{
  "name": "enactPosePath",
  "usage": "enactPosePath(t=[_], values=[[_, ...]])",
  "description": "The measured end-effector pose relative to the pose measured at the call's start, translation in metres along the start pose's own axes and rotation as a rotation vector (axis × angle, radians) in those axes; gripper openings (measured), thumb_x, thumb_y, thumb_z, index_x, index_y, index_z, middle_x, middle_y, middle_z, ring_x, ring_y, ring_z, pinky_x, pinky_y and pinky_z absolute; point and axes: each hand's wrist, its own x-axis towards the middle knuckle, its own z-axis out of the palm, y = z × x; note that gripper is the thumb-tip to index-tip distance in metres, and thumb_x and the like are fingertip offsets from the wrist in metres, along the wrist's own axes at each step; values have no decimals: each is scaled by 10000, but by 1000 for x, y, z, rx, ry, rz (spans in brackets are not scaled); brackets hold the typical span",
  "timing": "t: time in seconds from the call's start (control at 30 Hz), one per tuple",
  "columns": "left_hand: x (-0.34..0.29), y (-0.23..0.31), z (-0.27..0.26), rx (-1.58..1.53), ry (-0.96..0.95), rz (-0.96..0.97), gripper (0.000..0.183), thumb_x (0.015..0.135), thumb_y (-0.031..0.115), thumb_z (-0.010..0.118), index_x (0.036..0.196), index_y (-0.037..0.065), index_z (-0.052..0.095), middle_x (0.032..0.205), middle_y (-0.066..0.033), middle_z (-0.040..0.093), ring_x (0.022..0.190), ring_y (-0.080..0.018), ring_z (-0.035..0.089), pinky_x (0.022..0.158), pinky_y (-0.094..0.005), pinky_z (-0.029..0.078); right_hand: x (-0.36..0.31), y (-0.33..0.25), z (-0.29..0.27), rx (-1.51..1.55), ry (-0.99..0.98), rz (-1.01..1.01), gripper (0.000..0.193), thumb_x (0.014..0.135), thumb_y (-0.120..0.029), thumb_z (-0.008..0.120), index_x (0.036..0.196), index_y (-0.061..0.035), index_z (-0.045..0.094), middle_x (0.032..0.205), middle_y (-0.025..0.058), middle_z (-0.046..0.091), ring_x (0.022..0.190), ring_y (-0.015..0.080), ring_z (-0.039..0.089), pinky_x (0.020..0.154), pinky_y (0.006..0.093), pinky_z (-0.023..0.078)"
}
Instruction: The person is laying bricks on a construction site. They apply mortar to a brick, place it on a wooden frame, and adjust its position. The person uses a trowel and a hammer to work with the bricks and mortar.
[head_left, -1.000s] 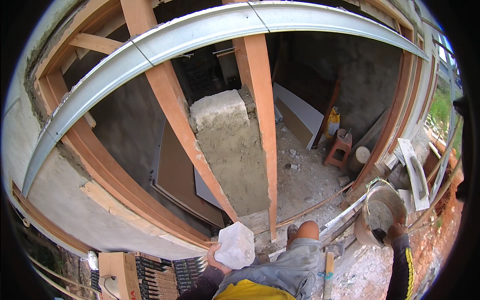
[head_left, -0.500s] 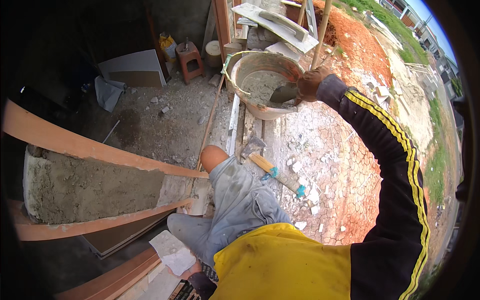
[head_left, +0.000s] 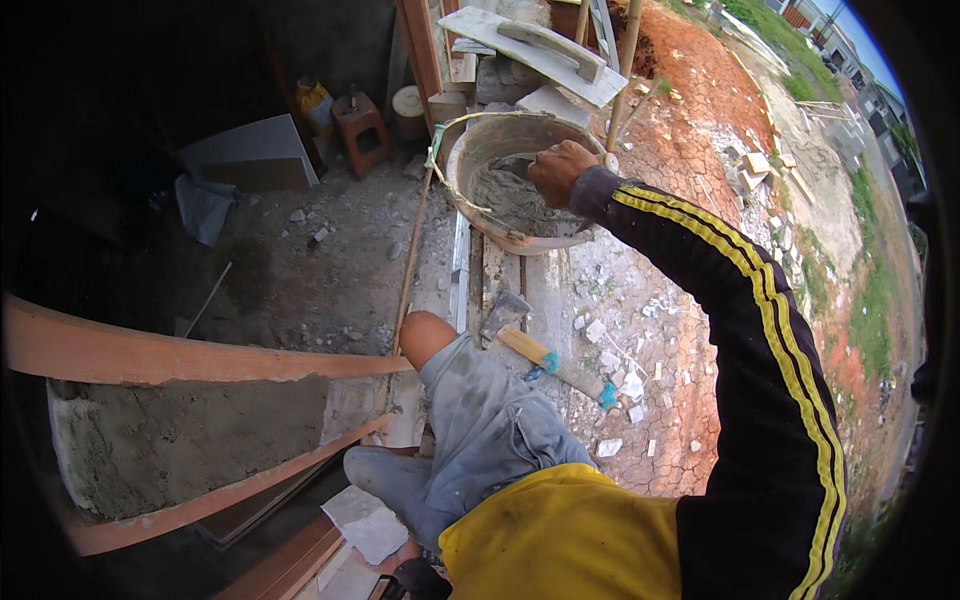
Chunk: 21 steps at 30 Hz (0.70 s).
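My right hand is closed around a trowel, whose pale handle end shows beside the fist. The trowel's blade is down in the grey mortar inside a round bucket, mostly hidden by my hand and the mix. Low in the view, my left hand grips a flat, pale, broken-edged piece of board from beneath; most of its fingers are hidden. Left of my bent knee, wet mortar covers a strip of wall between two orange-brown wooden frame members.
A hatchet-like tool with a wooden handle lies beside my leg among white rubble. Behind the bucket rests a long plastering float near upright poles. A red stool stands inside the dim room. Cracked reddish ground stretches right.
My right hand has moved left over the bucket, carrying the trowel from the right rim into the mortar. My left hand still holds the board piece.
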Motion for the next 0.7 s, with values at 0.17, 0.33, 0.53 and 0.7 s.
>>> enactPosePath(t=[0.17,0.33,0.53,0.7], values=[[7,2,-35,35,22,79,632,979,511,543,1465,116,623,1493,-97,645,1334,-339,627,1094,-546,510,-48,48,-28,97,-48,165,193,851,-210,661,803,-71,786,816,168,769,750,362,766,724,474,623],[21,1,-28,17,42,77,630,979,498,549,1474,114,616,1495,-101,643,1338,-338,625,1098,-548,508,-40,45,5,146,-133,322,234,870,-205,631,923,-58,806,870,196,782,821,381,782,749,506,637],[6,-1,-3,27,-147,29,679,937,519,594,1481,113,614,1497,-106,643,1341,-350,622,1103,-544,507,-1,6,29,568,-342,181,366,965,-309,647,969,30,785,880,168,793,867,310,803,697,437,664],[5,-1,7,38,71,52,682,920,510,623,1481,123,618,1479,-108,654,1309,-357,645,1066,-543,532,-46,18,-12,649,-353,386,385,965,-384,697,1002,-11,784,855,111,784,829,316,784,689,449,643]])
